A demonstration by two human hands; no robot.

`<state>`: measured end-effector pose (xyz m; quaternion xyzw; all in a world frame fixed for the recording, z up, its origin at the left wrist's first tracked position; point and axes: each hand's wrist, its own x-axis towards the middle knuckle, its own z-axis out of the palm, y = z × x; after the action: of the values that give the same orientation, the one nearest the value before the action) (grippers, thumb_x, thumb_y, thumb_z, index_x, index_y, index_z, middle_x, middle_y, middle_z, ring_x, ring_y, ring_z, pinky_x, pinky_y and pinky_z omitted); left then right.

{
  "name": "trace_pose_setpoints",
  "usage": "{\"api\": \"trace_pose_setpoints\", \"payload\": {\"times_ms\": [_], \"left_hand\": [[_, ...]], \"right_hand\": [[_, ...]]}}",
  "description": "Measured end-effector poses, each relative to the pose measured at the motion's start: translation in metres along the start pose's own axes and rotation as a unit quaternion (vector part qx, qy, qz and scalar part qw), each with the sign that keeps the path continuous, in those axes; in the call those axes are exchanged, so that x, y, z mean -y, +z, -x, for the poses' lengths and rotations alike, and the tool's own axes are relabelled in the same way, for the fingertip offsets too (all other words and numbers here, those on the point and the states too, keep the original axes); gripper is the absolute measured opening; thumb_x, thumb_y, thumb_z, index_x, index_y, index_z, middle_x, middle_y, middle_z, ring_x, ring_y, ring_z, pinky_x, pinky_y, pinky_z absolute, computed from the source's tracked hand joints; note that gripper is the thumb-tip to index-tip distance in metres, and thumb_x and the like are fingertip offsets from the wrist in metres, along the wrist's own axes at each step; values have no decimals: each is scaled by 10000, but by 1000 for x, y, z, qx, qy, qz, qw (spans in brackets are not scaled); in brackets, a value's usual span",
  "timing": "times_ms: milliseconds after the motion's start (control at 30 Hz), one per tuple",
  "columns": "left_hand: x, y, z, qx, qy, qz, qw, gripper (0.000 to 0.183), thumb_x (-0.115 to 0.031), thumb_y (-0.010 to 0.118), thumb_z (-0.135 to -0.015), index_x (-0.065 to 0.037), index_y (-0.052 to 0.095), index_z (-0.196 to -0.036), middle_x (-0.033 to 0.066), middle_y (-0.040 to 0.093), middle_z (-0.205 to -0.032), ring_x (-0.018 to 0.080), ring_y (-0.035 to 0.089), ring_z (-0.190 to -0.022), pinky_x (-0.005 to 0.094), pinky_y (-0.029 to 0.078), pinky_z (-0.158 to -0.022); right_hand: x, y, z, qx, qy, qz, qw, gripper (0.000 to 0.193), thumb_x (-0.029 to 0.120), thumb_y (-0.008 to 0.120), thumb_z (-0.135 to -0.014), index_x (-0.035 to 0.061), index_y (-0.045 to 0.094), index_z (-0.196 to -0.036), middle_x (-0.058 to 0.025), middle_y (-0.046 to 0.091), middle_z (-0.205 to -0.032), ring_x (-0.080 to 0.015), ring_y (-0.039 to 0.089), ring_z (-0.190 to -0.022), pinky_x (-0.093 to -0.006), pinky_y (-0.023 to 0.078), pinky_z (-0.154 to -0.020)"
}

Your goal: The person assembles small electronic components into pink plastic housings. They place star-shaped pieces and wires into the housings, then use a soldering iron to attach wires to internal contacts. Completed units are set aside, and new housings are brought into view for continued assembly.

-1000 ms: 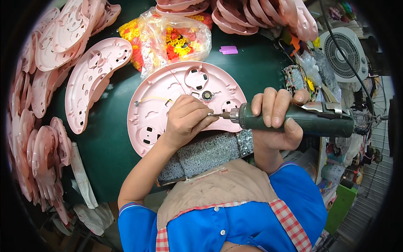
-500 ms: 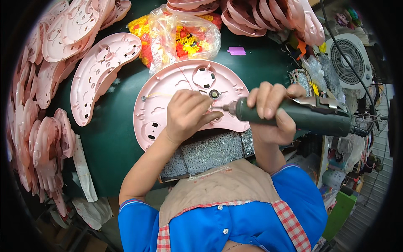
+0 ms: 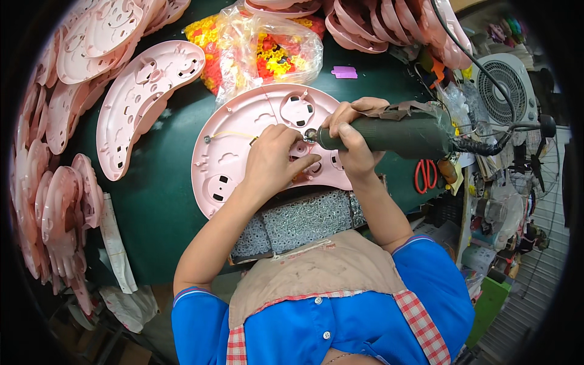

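Observation:
In front of me lies a curved pink plastic shell, its inner side with posts and holes facing up. My right hand wraps round a dark green electric screwdriver, held nearly level. Its nose meets the shell at a small round dark part, right of the shell's middle. My left hand rests on the shell just left of that nose, fingers bent and thumb pointing right. What its fingertips press or pinch is hidden. A thin yellow wire runs toward this hand from a small metal piece.
Pink shells are piled along the left and more at the back. A clear bag of yellow and red pieces sits behind the work. Small metal parts fill a tray near me. Red-handled scissors lie right; a fan stands beyond.
My right hand has brought the screwdriver left and down onto the round part in the shell. The left hand has shifted slightly, its fingers loosening from around the bit. Scissors have come into sight.

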<state>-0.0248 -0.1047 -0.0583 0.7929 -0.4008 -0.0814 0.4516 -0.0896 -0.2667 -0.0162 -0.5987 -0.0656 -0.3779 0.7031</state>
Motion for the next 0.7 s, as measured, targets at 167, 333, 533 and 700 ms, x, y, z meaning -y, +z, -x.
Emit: {"api": "trace_pose_setpoints", "payload": {"times_ms": [167, 333, 533, 700], "left_hand": [[1, -1, 0, 5, -3, 2, 1000, 416, -327, 901, -761, -26, 701, -965, 133, 664, -927, 330, 651, -901, 439, 541, -792], [1, -2, 0, 2, -3, 16, 1000, 386, -296, 892, -772, -26, 708, -977, 130, 666, -935, 326, 648, -920, 437, 539, -809], [0, -5, 1, 14, -14, 34, 999, 349, -252, 873, -784, -24, 719, -999, 123, 669, -940, 322, 644, -948, 437, 536, -839], [-1, -4, 1, 14, 0, 21, 1000, 358, -236, 865, -779, -22, 722, -1027, 130, 670, -950, 330, 643, -957, 442, 533, -850]], "right_hand": [[0, 4, 2, 18, 17, 6, 1000, 386, -49, 667, -881, -7, 470, -1210, -109, 659, -828, -173, 650, -755, -357, 560, -747], [-2, 0, 2, 29, 22, 36, 999, 401, -49, 665, -877, -5, 471, -1225, -104, 658, -826, -172, 648, -763, -368, 562, -757], [1, 2, 1, 17, -9, -47, 999, 407, -59, 659, -869, -5, 453, -1216, -105, 653, -803, -184, 654, -763, -387, 575, -791], [3, 5, 3, 24, 18, 48, 998, 397, -60, 641, -860, 14, 450, -1200, -100, 611, -770, -189, 624, -725, -393, 574, -770]]}}
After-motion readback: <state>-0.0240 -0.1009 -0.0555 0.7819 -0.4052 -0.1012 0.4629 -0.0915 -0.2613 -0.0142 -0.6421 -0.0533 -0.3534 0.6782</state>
